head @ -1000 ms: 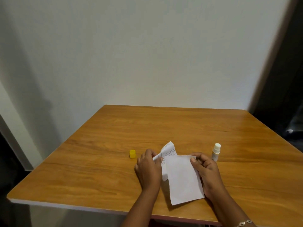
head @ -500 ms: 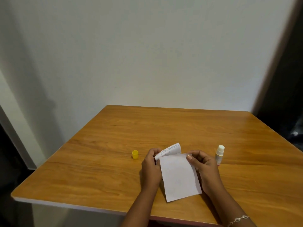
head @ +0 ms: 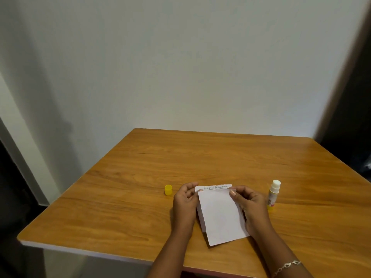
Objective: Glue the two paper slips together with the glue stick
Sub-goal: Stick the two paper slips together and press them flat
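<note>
You are in a plain indoor room, likely a home or small office: a bare white wall (head: 180,67) rises beyond your hands, behind a wooden worktop (head: 140,207).

The top slip (head: 220,215) between both hands' fingers was plain white; the printed slip (head: 217,187) past the fingertips was white with black text in grid lines. The cap (head: 168,190) was yellow, the table (head: 140,197) orange-brown woodgrain.
</note>
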